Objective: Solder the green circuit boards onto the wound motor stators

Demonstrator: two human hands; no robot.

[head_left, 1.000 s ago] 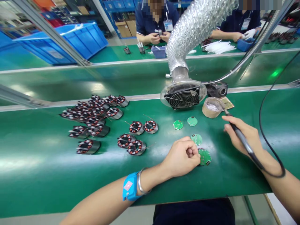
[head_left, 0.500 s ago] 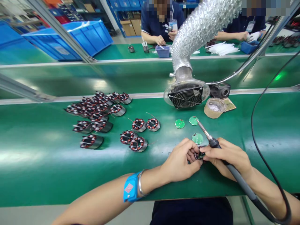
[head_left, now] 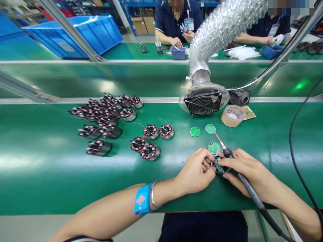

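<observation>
The small round circuit board [head_left: 220,168] lies on the green table [head_left: 50,168] near its front edge, at about 6 o'clock from the fume fan [head_left: 203,102], pinched between both hands and mostly covered by them. The left hand [head_left: 195,173] closes its fingertips narrowly on the board's left rim; the right hand [head_left: 246,173] steadies the right rim while gripping the soldering iron [head_left: 236,168] pen-fashion. The iron's long axis runs from 5 o'clock, where its cable leaves past the wrist, up to 11 o'clock, with the bare metal tip pointing away from the person toward a second loose board [head_left: 214,147]. The board itself is a disc with no clear long axis; whether it lies flat or tilted I cannot tell. The risks, as I judge them: the hot tip hangs just over the spare board and could scorch it or the table cover if the right hand drops; the left fingertips sit very near the shaft; and the cable could drag the iron sideways. Two more boards [head_left: 194,131] lie at 12 o'clock, wound stators [head_left: 150,152] at 9 o'clock
</observation>
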